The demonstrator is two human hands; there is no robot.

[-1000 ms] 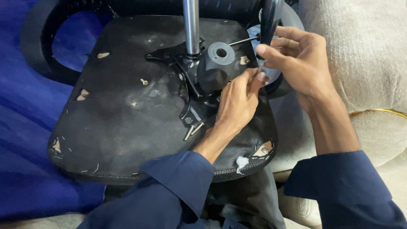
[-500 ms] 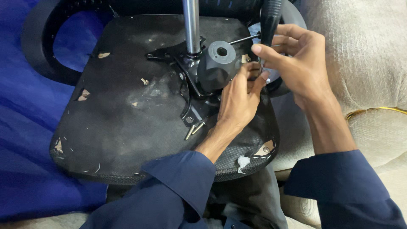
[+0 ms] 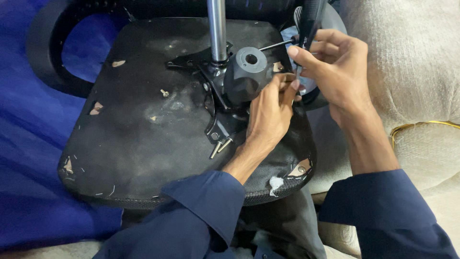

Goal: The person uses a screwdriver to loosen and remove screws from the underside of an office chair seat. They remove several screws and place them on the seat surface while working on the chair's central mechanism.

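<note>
hands at the upturned chair seat

seat underside [image 3: 143, 129] faces up across the lap, chrome post [image 3: 217, 29] rising from its metal bracket [image 3: 215, 79]. left hand [image 3: 268, 115] pinches a small part just beside the grey plastic housing [image 3: 247, 74]. right hand [image 3: 335, 67] grips a black-handled tool [image 3: 309, 19], tip meeting the left fingertips. two loose bolts [image 3: 219, 146] lie near the left wrist.

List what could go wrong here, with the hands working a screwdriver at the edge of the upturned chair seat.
1. The left hand has its fingertips right beside the tip of the screwdriver held by the right hand; a slip could jab them.
2. Two loose bolts lie by the bracket on the tilted seat underside and might roll off.
</note>
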